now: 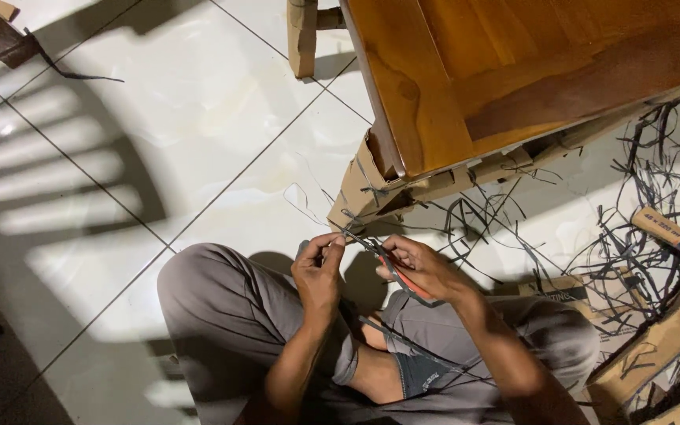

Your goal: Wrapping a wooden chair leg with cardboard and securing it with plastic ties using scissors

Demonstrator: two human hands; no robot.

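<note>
Floor: white glossy tiles (198, 118) with dark grout lines lay under everything, striped by slatted shadow well to the left of the left hand.
Person: sat cross-legged on the floor in grey trousers (230, 307), both hands raised in front of the knees.
Left hand (319, 264): fingers pinched together on the near end of a dark plastic strap (360, 240), thumb and forefinger clamped on it.
Right hand (419, 267): curled shut around a tool with an orange-red handle (403, 279), its tip just beside the left hand's fingertips; whether it was a cutter or pliers could not be told.
Strap: ran from between the two hands up and away to the cardboard-wrapped corner (364, 193) just beyond them, and also trailed back over the lap.
Furniture: a brown wooden piece (466, 79) stood above and beyond the right hand, its lower edge wrapped in cardboard.
Offcuts: loose dark strap pieces (631, 236) lay tangled on the floor out past the right hand.
Cardboard: torn brown pieces (663, 338) lay farther to that same side.
</note>
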